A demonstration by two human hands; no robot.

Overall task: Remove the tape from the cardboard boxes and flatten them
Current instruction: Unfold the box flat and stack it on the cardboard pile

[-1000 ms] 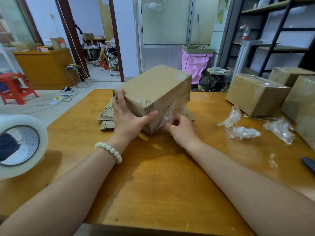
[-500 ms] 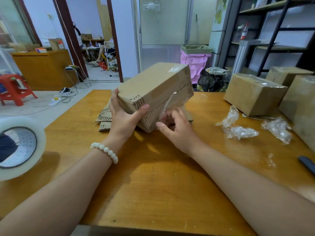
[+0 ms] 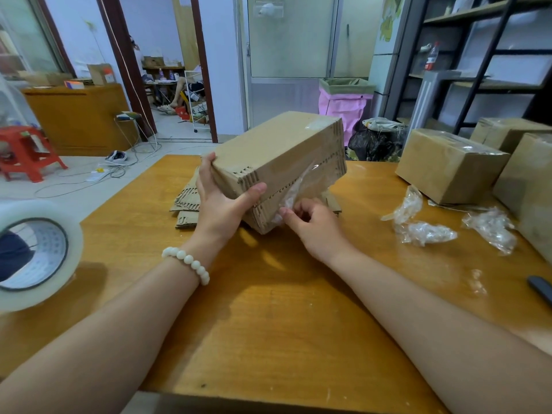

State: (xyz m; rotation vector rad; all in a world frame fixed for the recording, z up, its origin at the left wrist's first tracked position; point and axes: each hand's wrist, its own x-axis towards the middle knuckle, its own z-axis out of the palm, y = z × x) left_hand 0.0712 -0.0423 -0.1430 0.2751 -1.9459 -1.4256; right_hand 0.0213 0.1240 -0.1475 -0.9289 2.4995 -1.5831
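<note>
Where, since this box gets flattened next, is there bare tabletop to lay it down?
The widest bare table is the near middle, between the forearms. A narrower gap lies between the right hand, pinching the tape strip, and the crumpled tape wads. Crowded: the right side, with wads and taped boxes; flattened cardboard behind the box the left hand grips.

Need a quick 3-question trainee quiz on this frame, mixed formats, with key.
1. True or false: the left hand grips the tilted cardboard box.
2. The right hand pinches: A) scissors B) clear tape partly peeled off the box C) a marker.
3. Fill in: the tape roll sits at the table's ___ edge.
Key: 1 true; 2 B; 3 left.
</note>
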